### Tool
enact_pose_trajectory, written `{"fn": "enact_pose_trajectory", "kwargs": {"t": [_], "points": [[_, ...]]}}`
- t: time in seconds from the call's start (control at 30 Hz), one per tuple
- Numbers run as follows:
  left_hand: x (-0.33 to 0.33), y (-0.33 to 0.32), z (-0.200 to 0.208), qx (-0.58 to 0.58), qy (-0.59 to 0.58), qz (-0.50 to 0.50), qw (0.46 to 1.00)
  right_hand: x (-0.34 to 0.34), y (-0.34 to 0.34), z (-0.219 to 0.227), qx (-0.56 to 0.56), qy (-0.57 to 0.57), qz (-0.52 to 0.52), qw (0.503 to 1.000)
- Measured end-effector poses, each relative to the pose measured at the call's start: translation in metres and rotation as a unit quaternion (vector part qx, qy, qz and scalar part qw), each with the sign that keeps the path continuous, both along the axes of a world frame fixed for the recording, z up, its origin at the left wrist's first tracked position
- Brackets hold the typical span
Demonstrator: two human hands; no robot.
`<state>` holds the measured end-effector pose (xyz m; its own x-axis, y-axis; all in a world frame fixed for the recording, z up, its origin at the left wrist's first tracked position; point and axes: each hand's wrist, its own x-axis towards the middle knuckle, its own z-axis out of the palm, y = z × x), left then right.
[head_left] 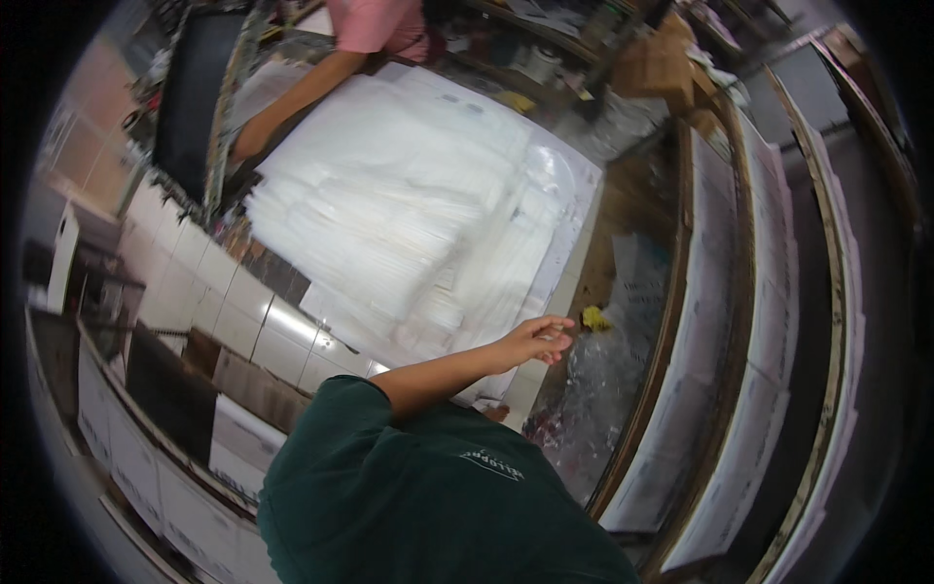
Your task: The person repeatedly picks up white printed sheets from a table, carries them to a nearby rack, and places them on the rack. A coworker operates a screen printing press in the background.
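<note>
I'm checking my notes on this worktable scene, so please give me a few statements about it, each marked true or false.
1. A hand reaches out by the edge of the stack of white sheets. True.
2. That hand grips a pair of scissors. False: no tool shows in it; whether the fingers pinch anything small cannot be told.
3. A second person in a pink shirt has a forearm on the far side of the stack. True.
4. The wearer's shirt is bright yellow. False: it is dark green.
5. A small yellow scrap lies just beyond the hand. True.
</note>
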<state>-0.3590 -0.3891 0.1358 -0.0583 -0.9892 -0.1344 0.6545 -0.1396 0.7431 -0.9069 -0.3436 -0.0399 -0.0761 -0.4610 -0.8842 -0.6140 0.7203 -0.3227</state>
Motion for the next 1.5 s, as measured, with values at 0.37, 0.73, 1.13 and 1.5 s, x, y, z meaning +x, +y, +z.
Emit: {"fn": "enact_pose_trajectory", "kwargs": {"t": [0.37,0.73,1.13,1.5], "points": [[0.019,-0.097,-0.037,-0.065,0.186,0.410,0.891,0.096,-0.365,0.006,-0.158,-0.061,0.303,0.938],[0.187,-0.204,-0.038,-0.115,0.350,0.665,0.650,0.290,-0.508,0.072,-0.158,-0.104,0.468,0.863],[0.301,-0.223,-0.035,0.137,0.339,0.837,0.407,0.341,-0.647,0.054,-0.143,-0.116,0.473,0.861],[0.283,-0.170,-0.044,0.558,-0.731,0.280,0.275,0.455,-0.730,-0.014,-0.100,-0.122,0.629,0.762]]}}
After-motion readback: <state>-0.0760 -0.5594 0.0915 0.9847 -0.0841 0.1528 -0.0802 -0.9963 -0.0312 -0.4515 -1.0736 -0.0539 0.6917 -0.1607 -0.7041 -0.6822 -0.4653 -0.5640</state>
